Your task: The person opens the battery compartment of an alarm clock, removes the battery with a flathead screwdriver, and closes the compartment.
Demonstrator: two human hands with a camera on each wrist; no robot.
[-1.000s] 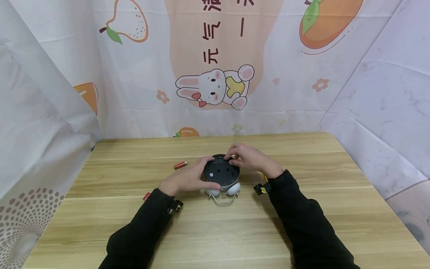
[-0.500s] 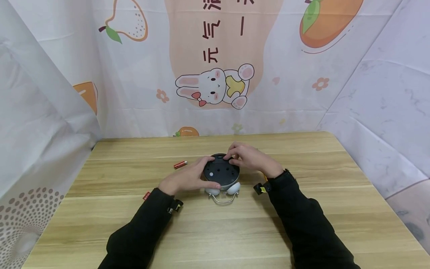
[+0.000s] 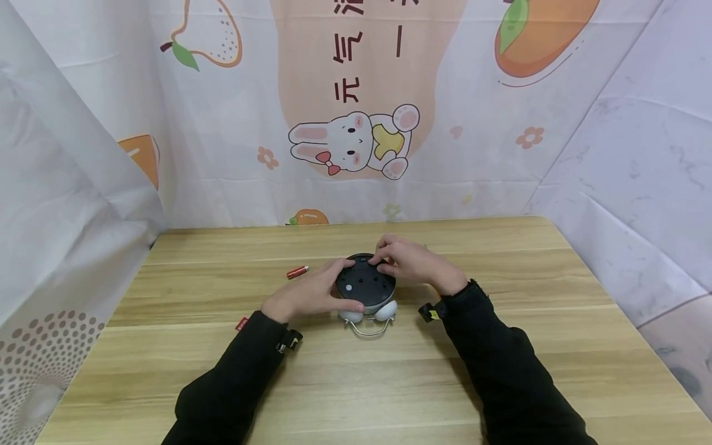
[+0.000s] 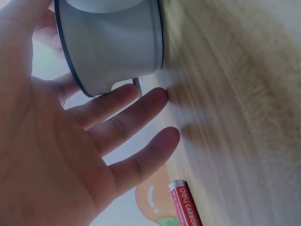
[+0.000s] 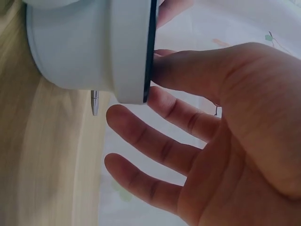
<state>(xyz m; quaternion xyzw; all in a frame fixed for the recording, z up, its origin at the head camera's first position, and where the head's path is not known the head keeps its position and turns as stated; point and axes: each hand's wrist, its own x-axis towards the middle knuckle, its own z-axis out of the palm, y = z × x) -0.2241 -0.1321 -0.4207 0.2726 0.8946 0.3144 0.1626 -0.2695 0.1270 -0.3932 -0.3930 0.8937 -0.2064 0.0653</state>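
A round twin-bell alarm clock (image 3: pixel 367 285) lies face-down on the table, black back up. Its white bells and wire handle point toward me. My left hand (image 3: pixel 311 295) holds it from the left, with the thumb near a bell and the index fingertip on the far rim; its other fingers extend beside the white casing (image 4: pixel 113 47). My right hand (image 3: pixel 414 262) touches the far right of the back with thumb and index finger. Its remaining fingers (image 5: pixel 155 141) spread loosely past the rim. Whether it pinches a small part there is hidden. A red battery (image 3: pixel 298 272) lies left of the clock.
The wooden table (image 3: pixel 356 395) ends at a printed fabric backdrop (image 3: pixel 222 154) just beyond the clock. White fabric (image 3: pixel 72 185) hangs on the left. A metal leg (image 5: pixel 95 102) sticks out from the casing in the right wrist view.
Both hands and the clock hold their places. The whole head view has shifted very slightly.
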